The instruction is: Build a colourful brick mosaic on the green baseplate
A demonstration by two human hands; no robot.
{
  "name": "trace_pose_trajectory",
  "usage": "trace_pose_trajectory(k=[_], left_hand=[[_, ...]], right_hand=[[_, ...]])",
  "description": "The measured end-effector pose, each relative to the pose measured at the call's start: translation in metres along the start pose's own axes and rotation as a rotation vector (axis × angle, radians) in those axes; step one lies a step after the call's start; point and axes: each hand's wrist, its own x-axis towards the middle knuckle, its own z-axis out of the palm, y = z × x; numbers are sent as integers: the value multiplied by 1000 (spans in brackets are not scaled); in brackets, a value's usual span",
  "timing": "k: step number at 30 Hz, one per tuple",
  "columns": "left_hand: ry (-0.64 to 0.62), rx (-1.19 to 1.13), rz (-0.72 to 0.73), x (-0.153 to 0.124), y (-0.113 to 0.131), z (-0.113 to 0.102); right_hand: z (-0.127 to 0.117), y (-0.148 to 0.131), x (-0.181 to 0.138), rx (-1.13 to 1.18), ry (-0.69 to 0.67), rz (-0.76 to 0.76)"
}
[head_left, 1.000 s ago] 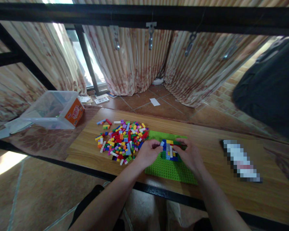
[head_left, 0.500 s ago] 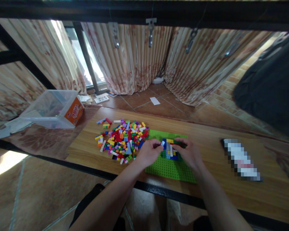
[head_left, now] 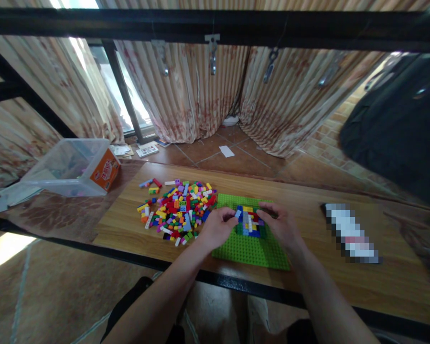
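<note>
A green baseplate (head_left: 249, 251) lies on the wooden table (head_left: 308, 200), carrying a small build of coloured bricks (head_left: 248, 222). My left hand (head_left: 217, 228) rests at the build's left edge, fingers curled in a pinch; what they hold is too small to make out. Over the build's right side sits my right hand (head_left: 281, 224), with its fingers bent down onto the bricks. A loose pile of coloured bricks (head_left: 179, 208) spreads just left of the plate.
A clear plastic tub (head_left: 69, 167) with an orange label lies on its side at the far left. A blurred flat object (head_left: 351, 231) lies on the table to the right. A black metal bar (head_left: 215, 24) crosses overhead, and a dark bag (head_left: 397, 129) hangs at right.
Both hands stay at the brick build with only slight finger shifts. The view has drifted a little, so everything sits slightly further left in the picture.
</note>
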Motion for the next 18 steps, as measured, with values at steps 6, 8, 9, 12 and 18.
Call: trace_pose_trajectory(k=[6,8,9,12,18], left_hand=[[-25,30,8,1,1,0],[-31,28,1,1,1,1],[-32,22,-1,1,2,1],[-47,8,16,0,4,0],[-91,-23,57,-1,4,0]], right_hand=[[-2,-14,-10,10,52,-175],[1,-21,-15,-25,-15,-261],[3,-25,-18,-39,-56,-294],[7,-32,-24,-69,-191,-361],[12,-33,-29,-85,-320,-375]])
